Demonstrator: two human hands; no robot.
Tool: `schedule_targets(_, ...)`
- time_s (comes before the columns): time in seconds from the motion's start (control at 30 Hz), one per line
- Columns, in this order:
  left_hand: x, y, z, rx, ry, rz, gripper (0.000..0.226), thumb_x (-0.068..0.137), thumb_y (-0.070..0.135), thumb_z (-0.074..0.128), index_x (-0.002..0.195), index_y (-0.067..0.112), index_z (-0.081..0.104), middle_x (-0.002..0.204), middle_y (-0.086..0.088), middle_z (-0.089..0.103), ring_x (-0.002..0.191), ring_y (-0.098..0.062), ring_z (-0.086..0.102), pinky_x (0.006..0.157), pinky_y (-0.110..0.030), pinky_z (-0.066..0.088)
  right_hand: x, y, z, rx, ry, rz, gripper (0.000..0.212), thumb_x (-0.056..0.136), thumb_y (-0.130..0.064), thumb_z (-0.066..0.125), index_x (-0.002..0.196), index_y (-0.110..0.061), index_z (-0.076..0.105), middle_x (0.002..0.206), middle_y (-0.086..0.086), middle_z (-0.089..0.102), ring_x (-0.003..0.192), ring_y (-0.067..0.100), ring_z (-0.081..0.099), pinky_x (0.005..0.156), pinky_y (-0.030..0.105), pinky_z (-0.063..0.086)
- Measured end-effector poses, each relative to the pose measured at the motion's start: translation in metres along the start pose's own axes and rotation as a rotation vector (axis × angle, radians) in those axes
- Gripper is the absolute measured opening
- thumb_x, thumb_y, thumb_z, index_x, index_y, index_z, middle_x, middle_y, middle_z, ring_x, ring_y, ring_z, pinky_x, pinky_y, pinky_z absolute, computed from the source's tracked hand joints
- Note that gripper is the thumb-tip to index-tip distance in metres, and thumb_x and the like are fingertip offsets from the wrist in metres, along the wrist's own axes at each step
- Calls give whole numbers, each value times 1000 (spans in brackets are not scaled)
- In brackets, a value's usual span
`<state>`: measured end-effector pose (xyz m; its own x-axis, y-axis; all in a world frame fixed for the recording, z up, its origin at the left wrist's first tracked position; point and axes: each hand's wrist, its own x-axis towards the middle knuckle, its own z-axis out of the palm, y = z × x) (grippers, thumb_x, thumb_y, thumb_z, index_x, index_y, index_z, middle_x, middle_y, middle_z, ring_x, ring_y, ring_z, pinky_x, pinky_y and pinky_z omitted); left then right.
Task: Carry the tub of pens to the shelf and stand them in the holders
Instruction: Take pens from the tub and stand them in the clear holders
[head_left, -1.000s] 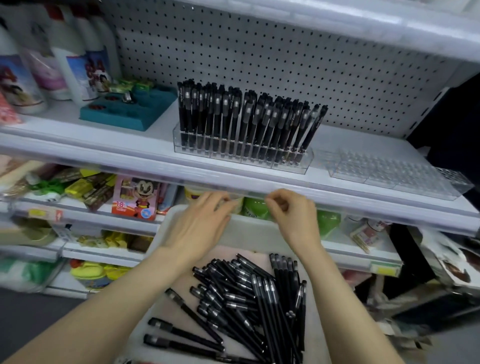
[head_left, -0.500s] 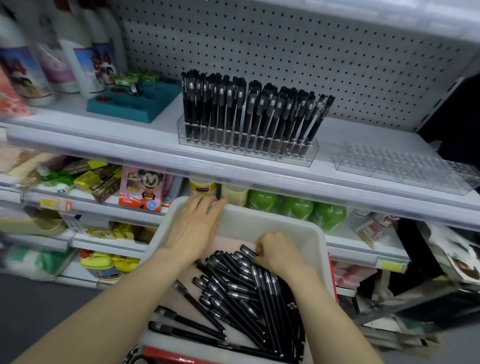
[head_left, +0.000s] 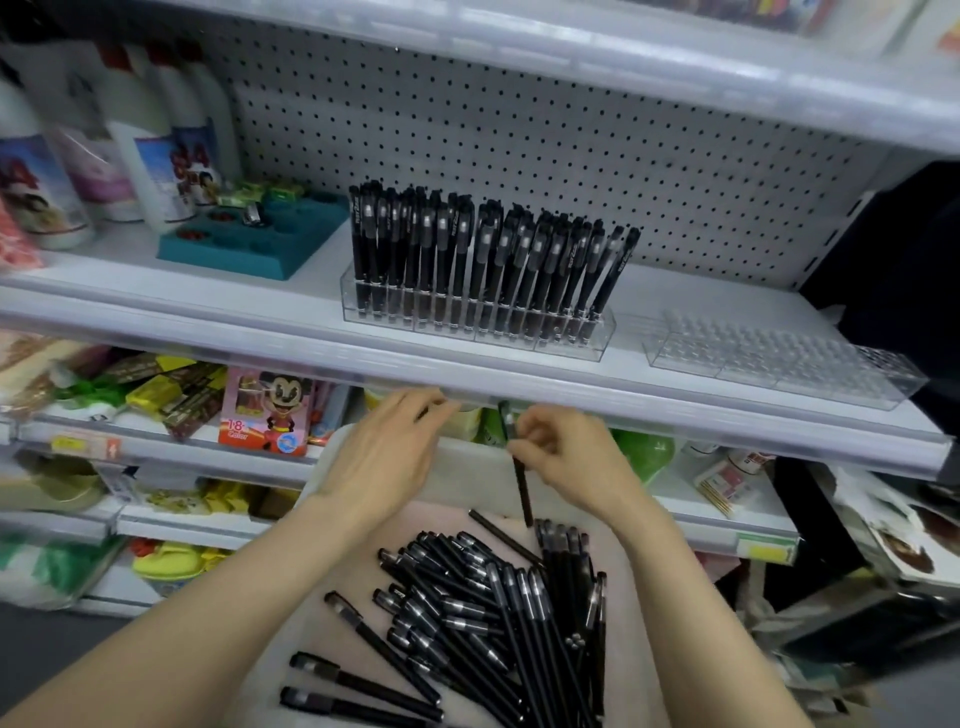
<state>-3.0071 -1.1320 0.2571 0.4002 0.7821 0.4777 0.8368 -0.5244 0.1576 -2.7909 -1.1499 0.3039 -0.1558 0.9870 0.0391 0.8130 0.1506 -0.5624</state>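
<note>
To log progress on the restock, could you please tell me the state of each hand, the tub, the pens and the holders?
Left hand: open, seemingly holding nothing.
Right hand: pinches one pen, held upright.
Tub: holds many loose pens, lying flat in a pile.
Left holder: full of standing pens.
Right holder: empty.

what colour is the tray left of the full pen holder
The tray is teal; the head view shows it best.
</note>
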Motion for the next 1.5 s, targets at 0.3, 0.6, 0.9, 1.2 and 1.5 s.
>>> schedule_targets(0.3,85,4,-22,116,157,55,64,81,-2,66,141,6,45,140,-13,46,131,-31,39,110,-41,37,48,-18,-97,271,649,-69,4,94,-26,63,93,-23,60,83,0,69,78,20,69,72,43,60)
schedule_targets(0.6,93,1,-7,138,148,7,55,86,5,62,139,4,47,136,-14,49,127,-32,39,108,-43,39,82,-21,-101,252,800,-81,8,93,-27,61,99,-21,62,81,-7,69,78,16,69,75,46,58)
schedule_targets(0.9,93,0,-3,128,162,18,53,87,6,60,139,3,47,134,-15,49,125,-33,40,107,-45,39,91,-9,-80,72,650,16,16,95,-29,58,102,-15,64,86,4,73,79,29,68,77,50,56)
schedule_targets(1.2,91,-1,-2,104,173,33,55,88,7,61,140,3,47,137,-15,48,127,-33,39,109,-43,38,87,-8,-69,37,623,64,15,96,-22,61,105,-10,65,89,3,72,79,24,69,81,45,56)
schedule_targets(1.5,32,7,-1,-49,92,57,46,86,6,66,130,13,57,131,-9,54,122,-26,48,91,-42,53,32,-2,-30,74,621,17,8,92,-14,65,100,-16,68,84,-6,68,78,9,64,77,27,55)
